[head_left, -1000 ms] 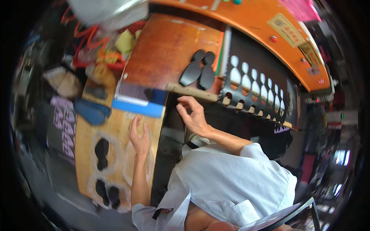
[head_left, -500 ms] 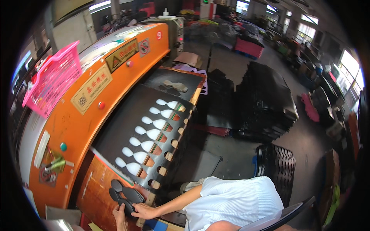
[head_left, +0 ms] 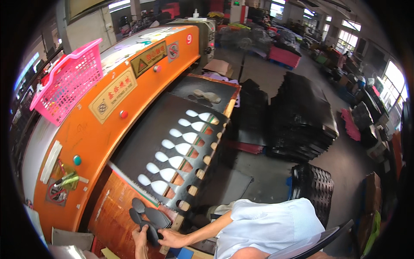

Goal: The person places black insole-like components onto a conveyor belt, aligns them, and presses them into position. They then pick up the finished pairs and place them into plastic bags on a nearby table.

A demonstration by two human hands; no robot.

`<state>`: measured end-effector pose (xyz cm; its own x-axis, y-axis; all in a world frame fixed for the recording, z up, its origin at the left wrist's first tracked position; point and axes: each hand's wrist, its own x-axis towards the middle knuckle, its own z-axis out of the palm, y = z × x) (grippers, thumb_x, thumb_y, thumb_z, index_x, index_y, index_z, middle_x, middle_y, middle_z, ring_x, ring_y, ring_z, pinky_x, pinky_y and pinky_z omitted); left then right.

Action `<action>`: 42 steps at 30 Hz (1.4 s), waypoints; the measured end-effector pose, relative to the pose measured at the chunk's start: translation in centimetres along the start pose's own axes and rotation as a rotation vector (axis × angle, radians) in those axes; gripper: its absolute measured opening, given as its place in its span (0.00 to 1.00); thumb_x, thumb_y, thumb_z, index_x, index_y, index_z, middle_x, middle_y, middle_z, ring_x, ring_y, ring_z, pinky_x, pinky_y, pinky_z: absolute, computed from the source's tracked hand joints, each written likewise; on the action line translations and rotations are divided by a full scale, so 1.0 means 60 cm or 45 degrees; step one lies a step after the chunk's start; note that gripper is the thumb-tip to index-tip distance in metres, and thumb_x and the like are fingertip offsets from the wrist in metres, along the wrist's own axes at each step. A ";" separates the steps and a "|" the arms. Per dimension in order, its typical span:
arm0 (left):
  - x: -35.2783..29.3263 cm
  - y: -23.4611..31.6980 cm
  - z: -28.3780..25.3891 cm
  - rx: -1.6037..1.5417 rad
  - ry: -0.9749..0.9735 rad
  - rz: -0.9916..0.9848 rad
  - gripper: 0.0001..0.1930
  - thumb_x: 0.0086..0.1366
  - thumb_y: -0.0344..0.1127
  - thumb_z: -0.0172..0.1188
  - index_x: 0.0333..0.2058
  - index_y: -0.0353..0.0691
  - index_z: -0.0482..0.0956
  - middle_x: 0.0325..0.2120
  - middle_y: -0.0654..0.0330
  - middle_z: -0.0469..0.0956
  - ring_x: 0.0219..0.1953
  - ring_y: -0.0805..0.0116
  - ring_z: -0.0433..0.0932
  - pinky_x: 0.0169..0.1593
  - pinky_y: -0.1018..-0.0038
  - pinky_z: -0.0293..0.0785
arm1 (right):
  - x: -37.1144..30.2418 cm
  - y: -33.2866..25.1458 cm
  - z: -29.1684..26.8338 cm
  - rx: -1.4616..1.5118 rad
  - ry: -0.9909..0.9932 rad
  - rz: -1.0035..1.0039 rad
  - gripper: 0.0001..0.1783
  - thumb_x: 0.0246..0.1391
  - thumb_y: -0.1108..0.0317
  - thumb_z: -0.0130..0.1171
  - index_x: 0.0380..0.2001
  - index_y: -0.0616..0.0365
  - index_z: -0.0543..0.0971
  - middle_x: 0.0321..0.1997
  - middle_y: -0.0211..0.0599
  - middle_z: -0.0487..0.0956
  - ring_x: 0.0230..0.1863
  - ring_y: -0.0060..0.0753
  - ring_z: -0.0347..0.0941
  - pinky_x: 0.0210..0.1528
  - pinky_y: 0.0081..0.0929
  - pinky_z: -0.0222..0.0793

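Dark grey sole-shaped cutouts [head_left: 157, 217] lie stacked at the near end of a reddish-brown wooden board [head_left: 113, 211]. My left hand [head_left: 139, 237] is closed on the near end of some sole cutouts [head_left: 152, 235], thumb on top. From the right, my right hand [head_left: 170, 238] grips the edge of the same pieces, its fingertips partly hidden. Farther on, a black sheet [head_left: 146, 134] lies on the press bed. A row of sole-shaped holes [head_left: 167, 174] runs along it, showing white beneath.
An orange press beam [head_left: 101, 129] with coloured buttons spans the left side, bearing a pink basket [head_left: 71, 84]. On the right stand stacks of black sheets [head_left: 302, 116] and a pile of punched black sheet [head_left: 317, 190]. A blue object [head_left: 185, 253] lies beside my right forearm.
The whole view has shifted slightly, so the press and board appear farther right. Both hands stay at the sole cutouts, with only a slight change in their hold.
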<state>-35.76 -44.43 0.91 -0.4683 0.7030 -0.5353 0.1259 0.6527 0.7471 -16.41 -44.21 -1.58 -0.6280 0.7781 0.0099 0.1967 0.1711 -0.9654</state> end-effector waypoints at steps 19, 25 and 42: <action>-0.131 -0.055 -0.031 -1.166 -0.065 0.140 0.19 0.71 0.46 0.65 0.49 0.34 0.83 0.46 0.55 0.86 0.48 0.62 0.84 0.55 0.63 0.79 | 0.020 -0.032 -0.016 -0.158 -0.097 -0.163 0.41 0.59 0.54 0.72 0.62 0.77 0.70 0.49 0.51 0.84 0.43 0.35 0.83 0.48 0.34 0.79; -0.207 -0.110 0.031 -1.406 0.358 0.423 0.17 0.74 0.44 0.63 0.49 0.35 0.81 0.44 0.61 0.83 0.50 0.72 0.80 0.59 0.69 0.75 | 0.104 -0.127 -0.011 0.590 -0.950 0.199 0.35 0.52 0.58 0.79 0.56 0.69 0.78 0.44 0.39 0.84 0.42 0.26 0.80 0.44 0.27 0.79; -0.183 -0.100 0.028 0.758 0.904 0.576 0.50 0.58 0.50 0.73 0.72 0.34 0.57 0.63 0.40 0.69 0.68 0.40 0.65 0.71 0.50 0.62 | 0.266 -0.119 0.005 -0.700 -1.383 -1.285 0.37 0.36 0.68 0.78 0.55 0.61 0.78 0.50 0.54 0.82 0.53 0.59 0.79 0.55 0.49 0.75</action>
<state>-29.88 -55.59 1.66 -0.6539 0.7147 0.2482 0.7410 0.5386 0.4011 -28.05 -33.18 5.38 -0.8340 -0.5319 0.1468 -0.5327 0.7066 -0.4658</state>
